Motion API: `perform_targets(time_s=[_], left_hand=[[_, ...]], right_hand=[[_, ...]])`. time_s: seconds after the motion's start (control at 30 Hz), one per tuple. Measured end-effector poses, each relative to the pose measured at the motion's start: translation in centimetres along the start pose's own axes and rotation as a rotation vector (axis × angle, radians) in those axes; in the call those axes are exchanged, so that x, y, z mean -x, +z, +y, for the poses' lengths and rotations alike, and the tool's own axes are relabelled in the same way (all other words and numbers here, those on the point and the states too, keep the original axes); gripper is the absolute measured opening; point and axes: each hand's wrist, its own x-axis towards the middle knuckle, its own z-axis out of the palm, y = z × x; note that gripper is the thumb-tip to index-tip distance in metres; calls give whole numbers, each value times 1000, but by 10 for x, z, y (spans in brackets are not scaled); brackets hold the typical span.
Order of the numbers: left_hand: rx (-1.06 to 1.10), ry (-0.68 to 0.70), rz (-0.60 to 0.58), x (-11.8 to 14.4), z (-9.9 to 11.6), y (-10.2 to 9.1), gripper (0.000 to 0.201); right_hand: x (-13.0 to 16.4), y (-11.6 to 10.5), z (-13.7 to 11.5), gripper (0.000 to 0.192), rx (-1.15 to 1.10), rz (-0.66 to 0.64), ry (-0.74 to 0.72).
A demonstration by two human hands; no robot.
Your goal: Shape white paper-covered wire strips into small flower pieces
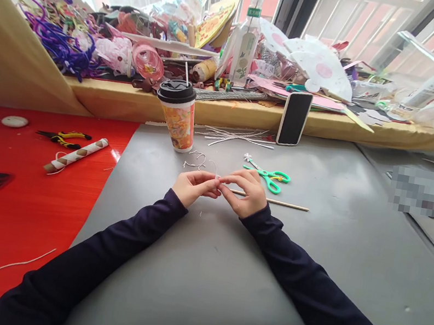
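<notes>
Over the grey mat, my left hand (195, 187) and my right hand (247, 194) meet with fingertips nearly touching. Both pinch a thin white wire (213, 165), whose free end curves up above my left fingers; its lower part is hidden between the fingertips. A thin wooden stick (288, 204) lies on the mat, partly covered by my right hand. Just beyond that hand rest green-handled scissors (274, 179) and a small white flower-like piece (247, 157). Curled bits of white wire (196, 159) lie behind my left hand.
A lidded paper cup (177, 117) and a propped phone (294, 118) stand along the back, with straight white wires (240, 136) between them. On the red surface at left are pliers (65, 137) and a wrapped tube (76, 155). Craft materials crowd the ledge (229, 110).
</notes>
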Motion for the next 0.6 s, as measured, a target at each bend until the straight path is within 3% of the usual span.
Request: perform_targets(time_s=[0.17, 0.37, 0.5, 0.6], left_hand=[[-162, 120, 42, 2, 0, 3, 28], [-408, 135, 135, 4, -7, 7, 26], [-520, 197, 98, 4, -8, 6, 26], [-432, 178, 7, 1, -8, 3, 28]], right_hand=[[-2, -2, 0, 16, -69, 51, 133], [-5, -3, 5, 13, -98, 120, 197], [-3, -2, 11, 13, -183, 124, 264], [-2, 0, 17, 15, -351, 128, 376]])
